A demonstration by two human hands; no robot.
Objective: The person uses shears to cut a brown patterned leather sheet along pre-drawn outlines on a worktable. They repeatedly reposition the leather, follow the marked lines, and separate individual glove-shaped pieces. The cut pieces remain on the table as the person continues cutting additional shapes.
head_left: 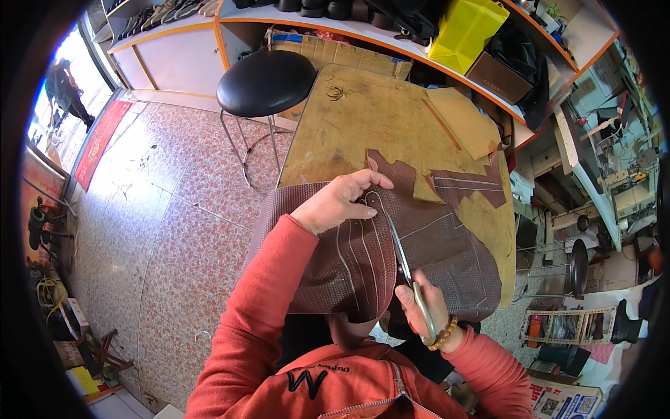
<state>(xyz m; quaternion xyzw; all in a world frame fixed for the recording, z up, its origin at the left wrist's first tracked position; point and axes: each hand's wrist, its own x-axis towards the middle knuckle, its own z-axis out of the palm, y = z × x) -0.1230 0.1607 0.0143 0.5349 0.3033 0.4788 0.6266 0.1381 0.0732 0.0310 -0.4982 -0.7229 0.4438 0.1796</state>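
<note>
With the right hand closed in a grip on the scissors, the brown textured sheet just ahead on the tabletop could slip under the flat left hand, pulling the cut off its chalk line.

— Where did the light come from?
— From the blown-out glass doorway at upper left; daylight glared white across the speckled tile floor beside it.
— And sharpness?
— The centre was crisp and evenly lit, with soft shadows. The fisheye bent straight edges, and a black vignette ringed the frame.
</note>
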